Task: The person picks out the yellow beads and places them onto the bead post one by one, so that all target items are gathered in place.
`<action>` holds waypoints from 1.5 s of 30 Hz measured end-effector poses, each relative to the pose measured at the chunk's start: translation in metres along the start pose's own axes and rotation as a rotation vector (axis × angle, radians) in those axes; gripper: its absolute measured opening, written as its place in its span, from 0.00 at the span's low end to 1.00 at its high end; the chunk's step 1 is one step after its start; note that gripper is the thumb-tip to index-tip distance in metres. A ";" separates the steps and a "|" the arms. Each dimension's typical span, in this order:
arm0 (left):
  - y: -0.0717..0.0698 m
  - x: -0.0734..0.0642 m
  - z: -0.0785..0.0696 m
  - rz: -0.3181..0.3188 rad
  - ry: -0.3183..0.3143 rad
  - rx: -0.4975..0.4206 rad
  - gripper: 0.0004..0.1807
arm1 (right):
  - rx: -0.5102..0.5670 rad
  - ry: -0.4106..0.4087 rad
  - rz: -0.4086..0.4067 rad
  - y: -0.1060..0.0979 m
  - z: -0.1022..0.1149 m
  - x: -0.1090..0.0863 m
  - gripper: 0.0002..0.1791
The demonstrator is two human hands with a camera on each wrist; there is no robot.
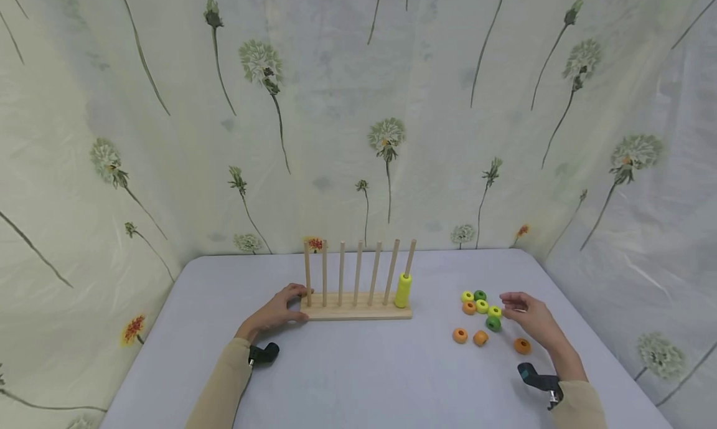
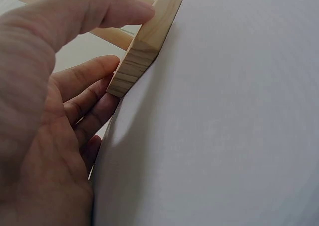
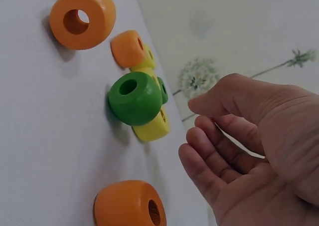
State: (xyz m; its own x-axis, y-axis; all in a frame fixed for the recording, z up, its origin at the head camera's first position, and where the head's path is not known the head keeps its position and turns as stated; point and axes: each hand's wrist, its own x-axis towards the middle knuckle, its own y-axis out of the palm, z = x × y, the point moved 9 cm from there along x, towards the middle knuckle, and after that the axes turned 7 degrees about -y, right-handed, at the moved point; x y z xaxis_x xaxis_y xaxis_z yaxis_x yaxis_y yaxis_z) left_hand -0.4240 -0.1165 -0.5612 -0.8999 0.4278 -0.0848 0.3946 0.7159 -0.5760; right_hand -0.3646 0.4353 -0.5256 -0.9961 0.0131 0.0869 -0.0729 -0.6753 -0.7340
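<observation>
A wooden peg stand [image 1: 358,314] with several upright pegs sits near the back of the table. Its rightmost peg carries a stack of yellow beads [image 1: 403,291]. My left hand [image 1: 280,307] holds the stand's left end, thumb on the front edge of the base [image 2: 144,46] and fingertips at its end. Over on the right, my right hand [image 1: 529,317] hovers beside the loose beads, its fingers loosely bent with nothing between them. Closest to it are a yellow bead [image 1: 495,312] and a green bead [image 3: 135,99].
More beads lie around the group: orange ones [image 1: 460,335] in front, another orange bead [image 1: 523,346] below my right hand, and a second green bead [image 1: 480,296] at the back. A flowered cloth [image 1: 336,105] hangs behind the white table [image 1: 358,379].
</observation>
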 end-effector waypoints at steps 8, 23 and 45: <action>-0.001 0.001 0.000 -0.005 0.004 -0.005 0.36 | 0.029 0.014 0.035 0.008 -0.008 0.000 0.26; 0.000 -0.001 0.000 0.000 0.005 0.000 0.36 | 0.036 0.088 0.053 0.023 -0.017 0.000 0.27; 0.001 -0.001 0.003 0.001 0.003 0.005 0.36 | 0.024 0.138 0.045 0.033 -0.029 -0.002 0.25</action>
State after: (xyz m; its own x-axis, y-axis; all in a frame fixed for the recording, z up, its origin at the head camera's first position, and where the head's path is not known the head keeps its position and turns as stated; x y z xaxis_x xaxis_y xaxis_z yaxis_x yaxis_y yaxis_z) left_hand -0.4231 -0.1180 -0.5646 -0.8988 0.4304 -0.0830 0.3947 0.7125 -0.5802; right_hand -0.3665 0.4342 -0.5699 -0.9957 0.0829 -0.0406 -0.0286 -0.6946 -0.7188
